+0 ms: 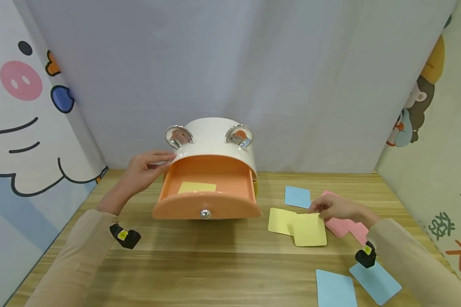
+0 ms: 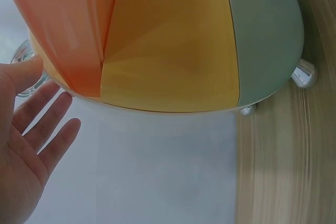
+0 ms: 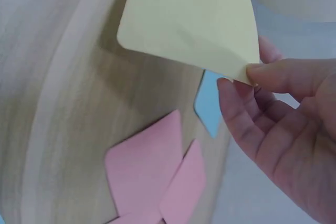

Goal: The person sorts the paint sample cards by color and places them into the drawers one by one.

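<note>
A rounded white desktop cabinet (image 1: 215, 138) with two chrome ear-like rings stands with its orange top drawer (image 1: 184, 207) pulled out. Inside that drawer lies a yellow card (image 1: 197, 187). My left hand (image 1: 143, 172) touches the cabinet's upper left side, fingers extended; the left wrist view has the thumb at the rim beside the drawer. Between thumb and fingertips, my right hand (image 1: 342, 207) pinches one corner of a yellow card (image 3: 189, 19), held above the table. Another yellow card (image 1: 279, 221) is partly hidden behind it in the head view.
Several pink cards (image 3: 144, 169) overlap on the table near the right hand. One blue card (image 1: 297, 197) lies farther back, and two blue cards (image 1: 336, 290) are at the front right. Below the open drawer are a yellow drawer (image 2: 170, 51) and a green drawer (image 2: 268, 40).
</note>
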`<move>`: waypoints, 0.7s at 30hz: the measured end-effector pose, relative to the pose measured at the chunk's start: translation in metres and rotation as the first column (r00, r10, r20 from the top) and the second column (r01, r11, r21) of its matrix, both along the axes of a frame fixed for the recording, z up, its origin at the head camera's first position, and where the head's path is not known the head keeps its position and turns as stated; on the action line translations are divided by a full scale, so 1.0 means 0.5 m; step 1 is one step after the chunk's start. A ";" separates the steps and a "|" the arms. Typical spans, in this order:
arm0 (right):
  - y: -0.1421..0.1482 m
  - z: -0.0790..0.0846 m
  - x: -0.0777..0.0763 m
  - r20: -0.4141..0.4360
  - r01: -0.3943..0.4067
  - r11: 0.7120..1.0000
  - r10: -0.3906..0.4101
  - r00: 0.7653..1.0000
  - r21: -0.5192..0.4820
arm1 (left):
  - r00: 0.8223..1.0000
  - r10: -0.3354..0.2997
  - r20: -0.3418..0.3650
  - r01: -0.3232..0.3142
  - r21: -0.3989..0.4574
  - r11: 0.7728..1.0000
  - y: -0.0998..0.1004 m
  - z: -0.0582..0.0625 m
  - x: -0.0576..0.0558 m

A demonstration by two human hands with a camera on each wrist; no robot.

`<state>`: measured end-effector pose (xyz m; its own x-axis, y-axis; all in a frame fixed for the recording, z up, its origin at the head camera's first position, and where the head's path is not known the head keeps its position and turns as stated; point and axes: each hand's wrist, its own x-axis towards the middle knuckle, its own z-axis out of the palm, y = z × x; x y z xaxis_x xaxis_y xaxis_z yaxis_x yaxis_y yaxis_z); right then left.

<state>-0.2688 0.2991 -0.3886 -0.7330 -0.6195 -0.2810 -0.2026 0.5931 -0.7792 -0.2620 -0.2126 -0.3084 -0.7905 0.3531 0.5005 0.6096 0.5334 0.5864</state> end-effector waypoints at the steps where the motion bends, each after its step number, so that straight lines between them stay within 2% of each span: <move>1: 0.000 0.008 0.001 0.014 0.000 1.000 0.000 1.000 -0.001 | 1.000 0.000 0.002 0.000 0.000 1.000 0.000 0.000 0.000; 4: -0.001 0.032 0.000 0.045 -0.004 1.000 0.005 0.999 -0.017 | 1.000 0.002 0.006 -0.002 -0.002 1.000 -0.001 -0.001 0.000; 8: -0.007 0.075 -0.002 0.041 0.000 0.999 0.001 0.999 -0.034 | 1.000 -0.001 0.004 0.001 -0.003 1.000 -0.002 -0.003 -0.002; 16: -0.016 0.182 -0.015 -0.012 0.110 0.994 -0.110 0.994 -0.017 | 1.000 -0.008 -0.006 0.008 -0.003 1.000 -0.002 -0.003 -0.001; 21: -0.030 0.245 -0.019 -0.056 0.162 0.986 -0.164 0.985 -0.047 | 1.000 -0.006 0.007 0.006 0.003 1.000 -0.002 -0.001 -0.002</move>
<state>-0.2785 0.2839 -0.2662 -0.8396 -0.5009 -0.2100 -0.1524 0.5885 -0.7940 -0.2631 -0.2138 -0.3091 -0.7920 0.3562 0.4959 0.6085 0.5277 0.5927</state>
